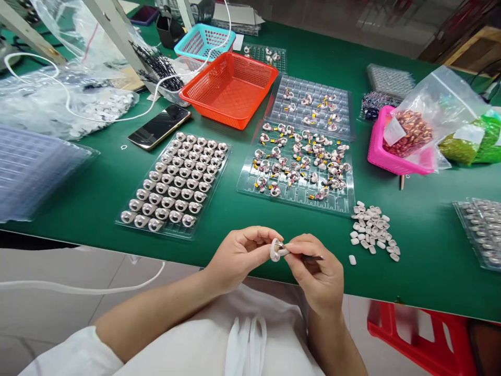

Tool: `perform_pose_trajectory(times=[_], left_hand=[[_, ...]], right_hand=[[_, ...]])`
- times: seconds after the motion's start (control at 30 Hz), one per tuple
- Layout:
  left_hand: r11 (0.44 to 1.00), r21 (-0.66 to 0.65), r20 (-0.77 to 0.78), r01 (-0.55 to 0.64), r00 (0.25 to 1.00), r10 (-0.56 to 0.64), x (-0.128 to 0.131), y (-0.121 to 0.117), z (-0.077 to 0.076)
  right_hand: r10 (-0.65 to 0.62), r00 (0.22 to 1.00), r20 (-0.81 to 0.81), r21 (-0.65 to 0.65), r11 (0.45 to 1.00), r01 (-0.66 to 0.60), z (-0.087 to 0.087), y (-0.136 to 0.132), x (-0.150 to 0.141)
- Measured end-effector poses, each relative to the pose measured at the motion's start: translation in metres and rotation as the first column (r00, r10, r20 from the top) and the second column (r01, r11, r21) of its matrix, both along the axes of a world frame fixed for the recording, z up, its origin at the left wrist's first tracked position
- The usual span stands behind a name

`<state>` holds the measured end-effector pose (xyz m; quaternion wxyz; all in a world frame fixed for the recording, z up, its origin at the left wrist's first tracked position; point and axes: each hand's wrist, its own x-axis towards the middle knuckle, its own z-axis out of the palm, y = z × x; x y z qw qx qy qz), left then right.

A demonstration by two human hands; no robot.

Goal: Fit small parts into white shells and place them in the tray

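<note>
Just over the table's front edge, I hold a small white C-shaped earbud (275,250) with an opening in its side and dark parts showing inside. My left hand (245,256) is closed on its rounded left end, between thumb and fingertips. On the other side, my right hand (317,269) pinches the earbud's right end. A thin dark metal tool (312,257) also sticks out from the right hand's curled fingers; its full shape is hidden. Small white caps (371,227) lie in a loose pile to the right of this hand.
Left of centre lies a tray of silvery earbuds (152,224). Wired white earbuds fill a clear tray (246,177) farther back. Around them are a phone (159,127), an orange basket (235,117), a pink basket (399,166) with bagged parts and stacked plastic trays (35,172).
</note>
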<state>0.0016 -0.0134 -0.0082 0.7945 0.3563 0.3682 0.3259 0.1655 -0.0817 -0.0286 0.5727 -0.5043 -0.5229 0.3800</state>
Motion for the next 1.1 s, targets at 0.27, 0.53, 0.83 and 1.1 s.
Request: perform_pose_trajectory(times=[0.27,0.53,0.83,1.1], left_hand=[[0.986,0.157,-0.104,-0.048,0.992,0.065,0.000,-0.002,0.003],[0.875,0.484,-0.200,-0.016,0.971,0.129,-0.005,-0.005,-0.004],[0.693,0.720,-0.237,0.033,0.951,0.201,-0.007,-0.004,-0.008],[0.532,0.842,-0.239,0.089,0.946,0.220,-0.007,-0.003,-0.010]], right_hand=[[0.011,0.995,-0.099,-0.017,1.000,-0.013,-0.003,0.002,-0.002],[0.003,0.996,-0.091,-0.036,0.999,-0.006,-0.002,0.003,-0.002],[0.029,0.989,-0.146,-0.066,0.997,-0.040,-0.002,0.005,0.000],[0.039,0.986,-0.165,-0.111,0.992,-0.058,-0.002,0.007,0.003]])
